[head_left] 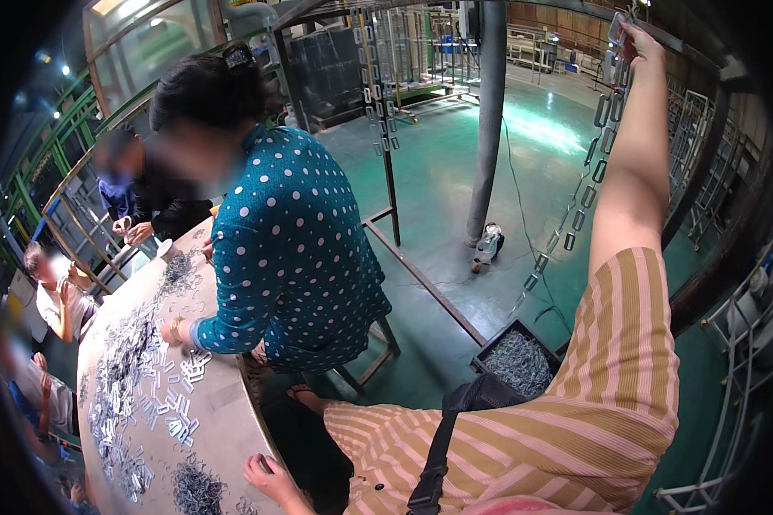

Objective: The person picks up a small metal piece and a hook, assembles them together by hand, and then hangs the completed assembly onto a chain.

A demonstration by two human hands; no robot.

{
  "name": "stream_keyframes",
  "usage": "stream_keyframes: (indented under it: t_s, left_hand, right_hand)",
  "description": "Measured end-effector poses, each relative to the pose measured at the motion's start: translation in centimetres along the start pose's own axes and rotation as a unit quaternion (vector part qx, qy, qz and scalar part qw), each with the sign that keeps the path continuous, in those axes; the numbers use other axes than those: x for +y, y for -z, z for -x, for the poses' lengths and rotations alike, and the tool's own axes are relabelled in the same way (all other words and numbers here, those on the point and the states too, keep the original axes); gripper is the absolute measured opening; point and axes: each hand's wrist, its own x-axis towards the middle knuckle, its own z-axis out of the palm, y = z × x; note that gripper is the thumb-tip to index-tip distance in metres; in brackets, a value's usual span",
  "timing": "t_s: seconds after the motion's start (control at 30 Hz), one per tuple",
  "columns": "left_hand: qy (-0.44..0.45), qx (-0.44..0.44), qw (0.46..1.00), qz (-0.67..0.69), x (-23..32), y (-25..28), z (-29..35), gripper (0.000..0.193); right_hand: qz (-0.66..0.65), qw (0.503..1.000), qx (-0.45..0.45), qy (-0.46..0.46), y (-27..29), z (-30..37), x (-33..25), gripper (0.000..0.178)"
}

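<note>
My right arm is stretched up to the top right, and my right hand (646, 50) is closed at the upper end of hanging strings of flat metal links (617, 107). One long chain of links (586, 197) runs down beside my forearm toward a black crate (483, 350) holding a heap of small metal pieces (520, 365). Low at the near table edge, my left hand (273, 481) has its fingers curled round a small dark thing I cannot make out. Closest to it on the table lies a pile of thin dark wire pieces (196, 489).
Loose oblong metal links (150, 390) are scattered over the pale table (232, 403). A person in a dotted teal shirt (292, 232) sits close on my left; several other people work beyond. Ahead stand a grey pillar (489, 120) and another hanging link chain (376, 86).
</note>
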Motion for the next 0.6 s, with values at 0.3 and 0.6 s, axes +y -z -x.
stream_keyframes:
  t_s: [0.3,0.6]
  left_hand:
    - [0.015,-0.024,1.0,-0.003,0.3,0.8,0.0,0.013]
    - [-0.003,-0.044,0.998,-0.048,1.3,1.5,0.1,0.015]
  right_hand:
    - [-0.019,0.997,0.058,-0.05,3.5,-5.1,-1.5,0.014]
    - [0.177,0.961,0.209,0.044,-4.4,8.4,-0.8,0.024]
